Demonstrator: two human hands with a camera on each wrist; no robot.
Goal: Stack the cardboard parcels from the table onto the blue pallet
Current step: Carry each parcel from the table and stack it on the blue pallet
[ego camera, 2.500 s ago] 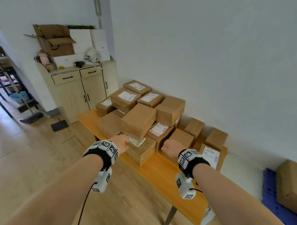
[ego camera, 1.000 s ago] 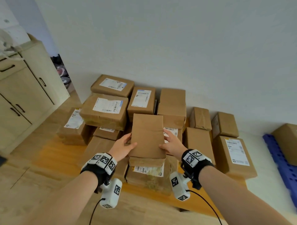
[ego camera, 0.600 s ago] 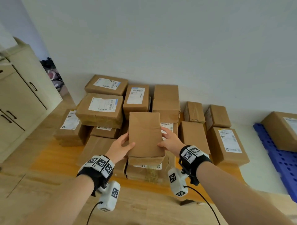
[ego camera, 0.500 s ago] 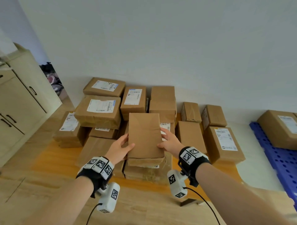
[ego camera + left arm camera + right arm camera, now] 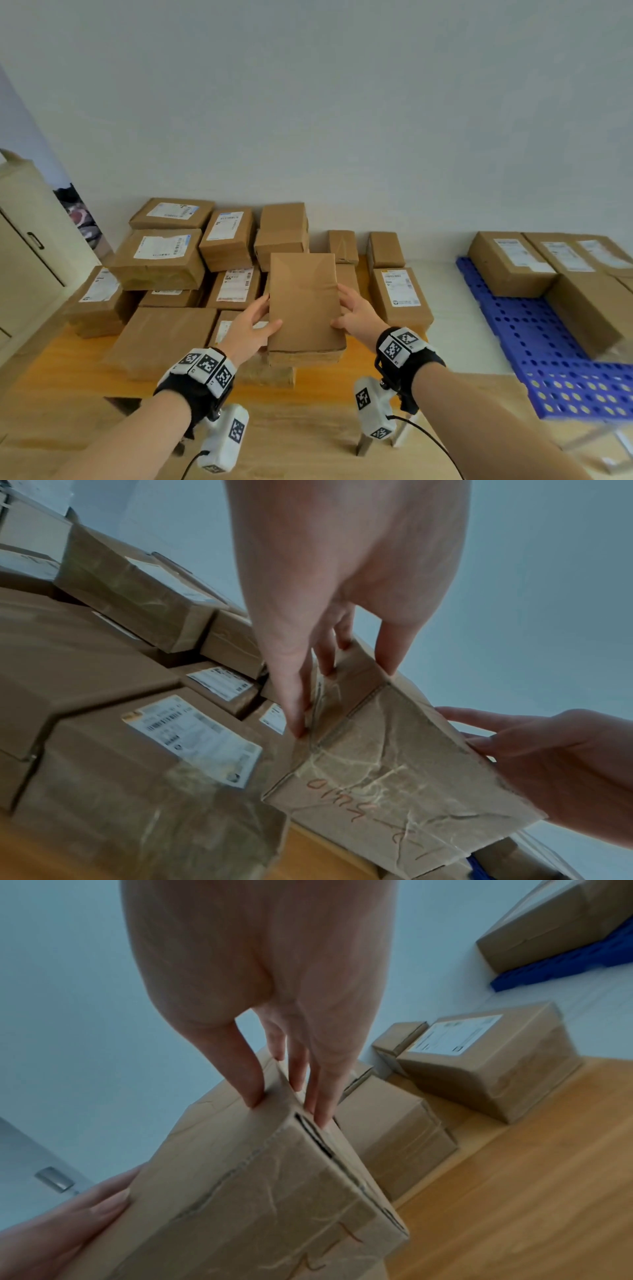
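Observation:
A plain brown cardboard parcel point(image 5: 303, 305) hangs lifted above the pile on the wooden table point(image 5: 61, 373). My left hand point(image 5: 251, 325) grips its left side, thumb on top and fingers along the side point(image 5: 298, 696). My right hand point(image 5: 356, 313) grips its right side the same way, thumb on the top edge point(image 5: 246, 1074). Red handwriting shows on the parcel's near end point(image 5: 377, 813). The blue pallet point(image 5: 548, 356) lies on the floor to the right, with several parcels point(image 5: 510, 263) on its far part.
Several labelled and plain parcels point(image 5: 161, 257) crowd the table up to the white wall. A cream cabinet point(image 5: 24, 246) stands at the left. Two table legs point(image 5: 363, 445) show beneath my right wrist. Wooden floor lies in front.
Both hands took hold of the parcel and have lifted it off the pile, carrying it right. My view has swung right, bringing more of the blue pallet into sight.

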